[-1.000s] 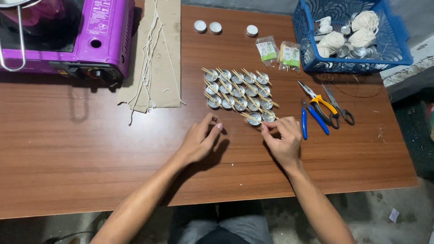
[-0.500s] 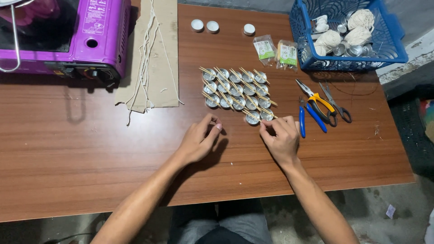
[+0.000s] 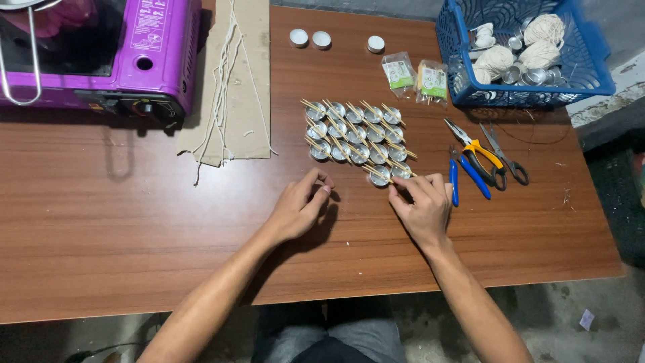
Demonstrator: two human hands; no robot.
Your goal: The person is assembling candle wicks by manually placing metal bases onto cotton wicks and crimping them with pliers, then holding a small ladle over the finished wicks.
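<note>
Several small metal cups, each with thin wooden sticks laid across it, stand in rows on the brown wooden table. My right hand lies just in front of the rows, its fingertips pinched on the sticks of the nearest cup at the front right. My left hand rests on the table a little to the left, apart from the cups. Its thumb and forefinger are pressed together; I see nothing between them.
A purple portable gas stove stands at the back left, beside cardboard with white strings. Three white lids and two small packets lie behind the cups. A blue basket holds string balls. Pliers and blue-handled cutters lie to the right.
The view has shifted slightly. Both hands stay in nearly the same places, the right one still at the front cup.
</note>
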